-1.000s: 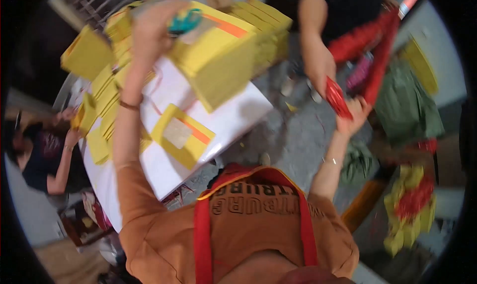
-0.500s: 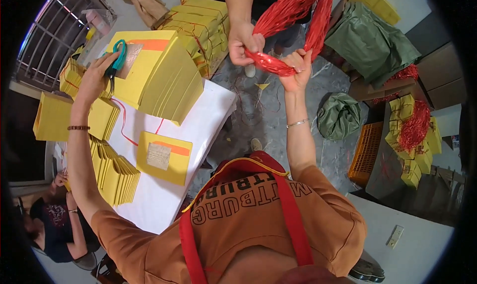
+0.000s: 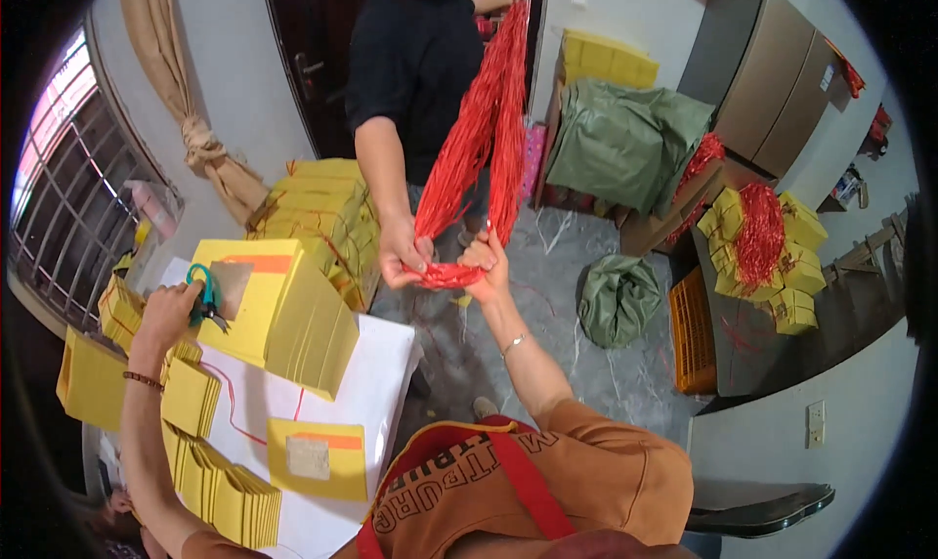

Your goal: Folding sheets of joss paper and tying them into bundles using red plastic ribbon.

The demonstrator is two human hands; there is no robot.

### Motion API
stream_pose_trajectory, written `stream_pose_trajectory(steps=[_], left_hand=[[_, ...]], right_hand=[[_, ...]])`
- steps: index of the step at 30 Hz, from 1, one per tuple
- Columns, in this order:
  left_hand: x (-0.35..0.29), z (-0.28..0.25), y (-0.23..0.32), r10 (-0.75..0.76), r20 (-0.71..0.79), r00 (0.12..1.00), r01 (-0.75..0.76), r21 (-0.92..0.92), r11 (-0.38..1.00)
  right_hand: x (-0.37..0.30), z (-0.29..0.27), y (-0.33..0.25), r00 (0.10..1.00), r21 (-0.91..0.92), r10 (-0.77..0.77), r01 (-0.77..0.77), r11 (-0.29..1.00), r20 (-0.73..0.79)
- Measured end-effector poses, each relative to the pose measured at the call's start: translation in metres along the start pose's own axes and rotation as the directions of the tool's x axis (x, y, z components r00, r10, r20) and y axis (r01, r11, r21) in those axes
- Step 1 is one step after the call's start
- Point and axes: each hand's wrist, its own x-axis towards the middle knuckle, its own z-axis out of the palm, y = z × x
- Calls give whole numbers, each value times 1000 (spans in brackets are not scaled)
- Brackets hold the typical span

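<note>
My left hand grips teal-handled scissors against the left side of a tall stack of yellow paper; their blades point down and right. At the middle, my right hand closes round the lower loop of a long hank of red plastic string. A co-worker's hand pinches the same loop just to the left. The co-worker's other arm reaches to the top of the hank, and the strands hang between in two long bunches.
A white-topped table bears folded yellow bundles and a yellow packet with a silver square. Tied yellow stacks stand behind it. A green sack sits on the floor beside an orange crate. More red string lies at right.
My view has tilted up, showing more of the co-worker and the room. The hank appears more upright and stretched. My hands keep hold of the scissors and the string.
</note>
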Motion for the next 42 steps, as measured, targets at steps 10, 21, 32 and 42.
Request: stream_pose_trajectory(steps=[10, 21, 32, 42], left_hand=[[-43, 7, -9, -475, 15, 880, 75, -991, 109], [-64, -13, 175, -366, -21, 930, -342, -411, -845], [-36, -10, 318, -238, 327, 914, 83, -728, -680], [3, 13, 348, 60, 338, 939, 305, -902, 307]], right_hand=[[-13, 7, -3, 999, -87, -25, 22, 996, -37], [-9, -21, -22, 998, -122, 60, -62, 991, -23], [-21, -12, -27, 987, -206, 86, -112, 972, -133], [-29, 4, -35, 993, -143, 106, -114, 983, -58]])
